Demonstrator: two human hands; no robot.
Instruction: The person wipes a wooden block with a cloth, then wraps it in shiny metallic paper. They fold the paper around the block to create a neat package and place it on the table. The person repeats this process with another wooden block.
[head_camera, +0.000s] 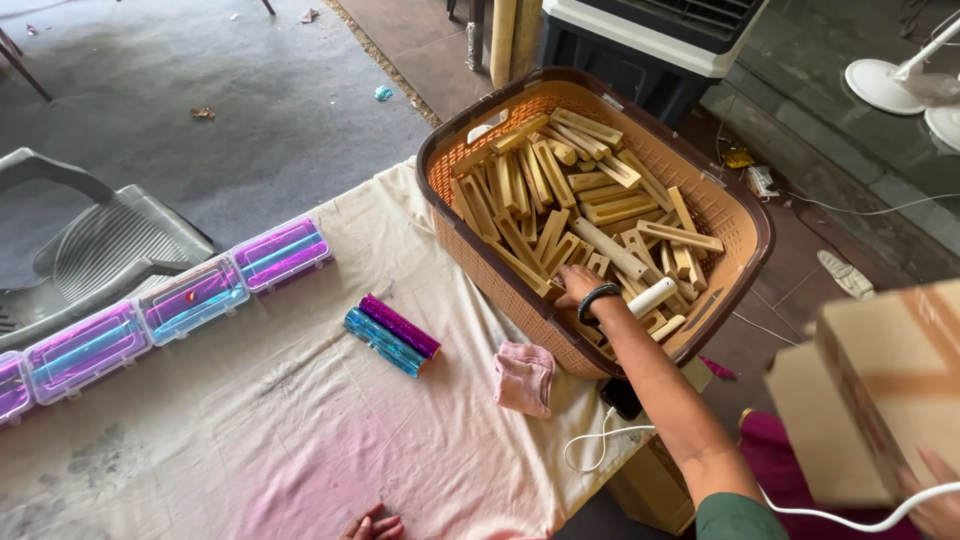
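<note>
Head view: right hand (578, 285) in brown basket (742, 215) of pale wooden blocks (590, 205) at the worktop (300, 420) edge.
Fingers curl onto the blocks; grip unclear. Left hand (375, 525) cut off at frame bottom, state indeterminable. Blurred cardboard box (880, 390) at right.

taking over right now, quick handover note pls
Right hand: in the brown basket, fingers on the wooden blocks by its near wall; grip unclear.
Left hand: only fingertips show, at the near edge of the cloth-covered table.
On the table: two foil rolls, a pink rag, a row of clear cases.
A cardboard box is held up at far right by someone else's hand.
Done: no block is out of the basket yet.
Left: the whole basketful.
</note>
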